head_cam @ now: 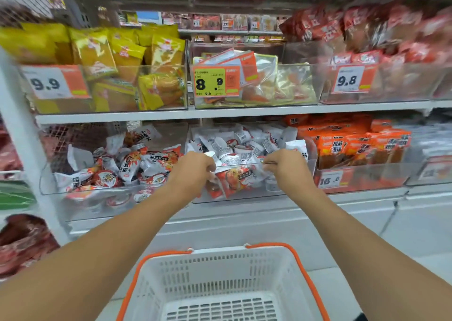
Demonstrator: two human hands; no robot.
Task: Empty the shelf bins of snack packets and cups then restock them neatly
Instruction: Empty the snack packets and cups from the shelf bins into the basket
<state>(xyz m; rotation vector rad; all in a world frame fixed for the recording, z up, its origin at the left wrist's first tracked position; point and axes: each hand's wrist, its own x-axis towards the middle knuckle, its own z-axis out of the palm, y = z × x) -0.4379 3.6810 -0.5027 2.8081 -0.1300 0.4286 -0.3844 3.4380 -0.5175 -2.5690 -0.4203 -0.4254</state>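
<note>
Both hands, left hand [195, 166] and right hand [283, 165], are curling their fingers over the front rim of the clear bin [247, 193] on the lower shelf; sliding it out level should keep the snack packets [234, 176] from spilling before the basket [220, 284].

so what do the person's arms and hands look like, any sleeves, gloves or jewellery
Both arms are bare from the bottom of the picture up to the hands, with no sleeve in view. The left hand and right hand wear no gloves. No watch, bracelet or ring shows on the visible wrists or fingers, and no markings show on either forearm.
</note>
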